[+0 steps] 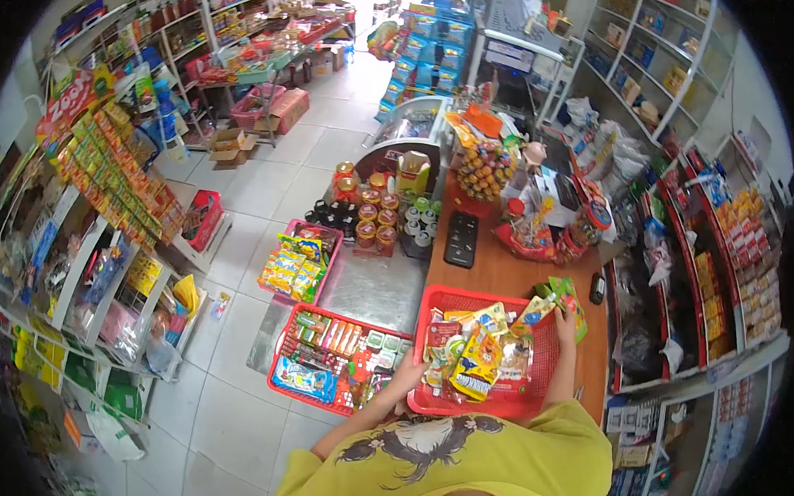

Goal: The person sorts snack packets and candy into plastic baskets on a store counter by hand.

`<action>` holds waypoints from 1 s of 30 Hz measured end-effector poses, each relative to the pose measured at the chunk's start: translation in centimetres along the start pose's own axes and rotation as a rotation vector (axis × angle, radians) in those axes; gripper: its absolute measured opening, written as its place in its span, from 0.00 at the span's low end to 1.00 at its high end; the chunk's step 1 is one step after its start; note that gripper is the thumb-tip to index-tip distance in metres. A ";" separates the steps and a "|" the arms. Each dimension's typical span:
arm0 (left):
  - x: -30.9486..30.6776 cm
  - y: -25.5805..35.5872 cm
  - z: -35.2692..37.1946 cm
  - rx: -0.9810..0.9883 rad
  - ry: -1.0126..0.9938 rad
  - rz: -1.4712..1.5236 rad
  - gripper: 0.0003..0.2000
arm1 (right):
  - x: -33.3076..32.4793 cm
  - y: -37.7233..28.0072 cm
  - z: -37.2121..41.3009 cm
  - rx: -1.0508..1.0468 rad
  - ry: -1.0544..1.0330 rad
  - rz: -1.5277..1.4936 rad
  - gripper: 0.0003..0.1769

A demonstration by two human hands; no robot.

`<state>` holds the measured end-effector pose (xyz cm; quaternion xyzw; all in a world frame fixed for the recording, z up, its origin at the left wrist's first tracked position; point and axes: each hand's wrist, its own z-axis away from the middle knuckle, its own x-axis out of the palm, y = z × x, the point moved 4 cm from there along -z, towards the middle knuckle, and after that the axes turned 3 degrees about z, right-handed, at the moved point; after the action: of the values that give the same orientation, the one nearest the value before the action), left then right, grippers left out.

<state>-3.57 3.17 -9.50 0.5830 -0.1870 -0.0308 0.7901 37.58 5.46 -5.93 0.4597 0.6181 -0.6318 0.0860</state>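
Red basket point(547, 356): snack packets point(476, 362); right grip point(567, 329) holds green packet point(565, 295).

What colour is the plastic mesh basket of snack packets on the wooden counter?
The plastic mesh basket is red, shown in the head view.

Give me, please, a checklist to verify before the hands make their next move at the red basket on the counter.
1. Left hand touches the near-left edge of the red basket: ok.
2. Right hand reaches the green snack packets at the far-right corner: ok.
3. Right grip fully closed on the packets: cannot tell.
4. Basket rests on the wooden counter: ok.
5. Bare counter beyond the basket: ok.
6. Snack packets inside stay under the rim: cannot tell.
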 end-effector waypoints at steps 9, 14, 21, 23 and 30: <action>0.4 3.8 1.6 0.064 0.103 -0.167 0.21 | 0.2 0.0 0.1 0.028 0.006 -0.053 0.19; 0.6 3.6 1.4 0.071 0.026 -0.118 0.20 | -0.6 -1.6 0.5 0.050 0.015 0.044 0.20; 0.6 3.2 1.2 0.086 0.097 -0.126 0.21 | -0.4 -1.8 0.6 0.056 -0.005 0.080 0.20; 0.5 2.3 0.7 0.007 0.083 -0.113 0.21 | -0.4 -1.8 0.4 -0.050 0.061 0.085 0.19; 0.4 1.8 0.0 0.127 0.152 -0.144 0.21 | -0.4 -1.2 0.3 0.002 0.032 0.132 0.19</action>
<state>-3.50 3.68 -7.74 0.6446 -0.0859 -0.0312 0.7591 36.83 5.31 -4.90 0.5095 0.5871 -0.6180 0.1174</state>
